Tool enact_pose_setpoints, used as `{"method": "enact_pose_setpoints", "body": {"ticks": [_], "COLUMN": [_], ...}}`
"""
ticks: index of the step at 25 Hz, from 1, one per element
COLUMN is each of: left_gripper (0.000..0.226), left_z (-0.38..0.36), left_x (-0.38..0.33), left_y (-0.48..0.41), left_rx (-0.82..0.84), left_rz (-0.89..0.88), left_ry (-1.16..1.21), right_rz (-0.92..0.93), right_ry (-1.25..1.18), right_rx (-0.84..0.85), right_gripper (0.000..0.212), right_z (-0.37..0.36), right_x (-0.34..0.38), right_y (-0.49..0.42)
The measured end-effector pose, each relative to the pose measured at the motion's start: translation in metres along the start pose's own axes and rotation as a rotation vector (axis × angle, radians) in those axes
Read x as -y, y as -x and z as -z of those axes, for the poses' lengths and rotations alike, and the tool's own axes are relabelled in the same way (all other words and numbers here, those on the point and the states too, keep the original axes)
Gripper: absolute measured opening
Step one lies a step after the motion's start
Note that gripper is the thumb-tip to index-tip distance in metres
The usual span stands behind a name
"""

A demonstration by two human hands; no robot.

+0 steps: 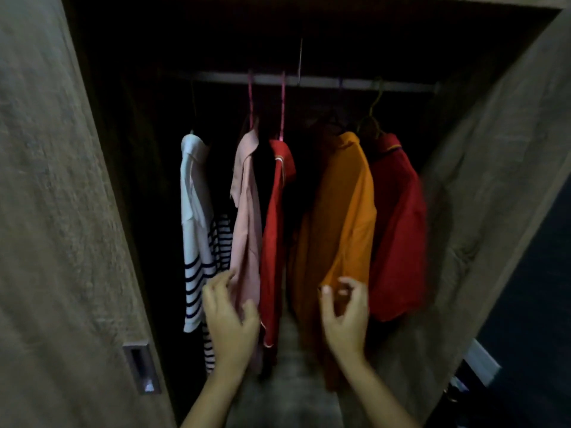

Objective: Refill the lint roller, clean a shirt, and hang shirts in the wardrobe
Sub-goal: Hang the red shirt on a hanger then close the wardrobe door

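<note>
Hands come nearest: the left hand has relaxed, spread fingers against the lower edge of the pink shirt, and the right hand is loosely curled before the hem of the orange shirt, gripping nothing I can make out. Between them hangs a red shirt beside a dark gap. Every shirt hangs lengthwise downward, above and beyond the fingers, from the rail at the back of the wardrobe. Judging by this, hanging looks nearly finished.
</note>
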State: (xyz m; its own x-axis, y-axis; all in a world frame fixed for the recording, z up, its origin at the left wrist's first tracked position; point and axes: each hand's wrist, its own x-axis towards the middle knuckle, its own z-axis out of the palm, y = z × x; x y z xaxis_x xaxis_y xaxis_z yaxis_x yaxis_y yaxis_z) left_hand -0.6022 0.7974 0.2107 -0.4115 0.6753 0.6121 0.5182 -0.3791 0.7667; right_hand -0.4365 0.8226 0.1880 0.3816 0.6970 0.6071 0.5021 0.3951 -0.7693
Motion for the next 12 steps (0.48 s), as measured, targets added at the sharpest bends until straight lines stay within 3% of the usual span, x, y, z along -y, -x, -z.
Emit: {"method": "enact_pose_setpoints", "body": {"ticks": [2, 4, 7, 9, 11, 12], "left_gripper": [0.037, 0.032, 0.072, 0.086, 0.067, 0.051], "left_z": [-0.016, -0.044, -0.095, -0.125, -0.136, -0.133], "left_x": [-0.031, -0.059, -0.108, -0.131, -0.129, -0.119], "left_y": [-0.003, -0.012, -0.033, -0.043, -0.050, -0.052], "left_rx": [0.060, 0.224, 0.498, 0.546, 0.485, 0.421], "left_rz": [-0.192, -0.160, 0.142, 0.129, 0.153, 0.225], "left_ry": [0.081, 0.178, 0.211, 0.087, -0.045, -0.086], "right_rz": [0.047, -0.042, -0.158, -0.172, -0.171, -0.191], "right_ry": [0.080, 0.166, 0.276, 0.299, 0.356, 0.374], "right_rx": [-0.318, -0.407, -0.231, 0.045, 0.264, 0.249], "right_gripper": [0.034, 0.051, 0.073, 0.061, 0.043, 0.039], "right_z": [0.024, 0.045, 0.072, 0.083, 0.090, 0.094], "right_x": [0.006, 0.010, 0.006, 0.006, 0.001, -0.006], "right_y": [-0.039, -0.081, -0.132, -0.150, -0.145, -0.138]}}
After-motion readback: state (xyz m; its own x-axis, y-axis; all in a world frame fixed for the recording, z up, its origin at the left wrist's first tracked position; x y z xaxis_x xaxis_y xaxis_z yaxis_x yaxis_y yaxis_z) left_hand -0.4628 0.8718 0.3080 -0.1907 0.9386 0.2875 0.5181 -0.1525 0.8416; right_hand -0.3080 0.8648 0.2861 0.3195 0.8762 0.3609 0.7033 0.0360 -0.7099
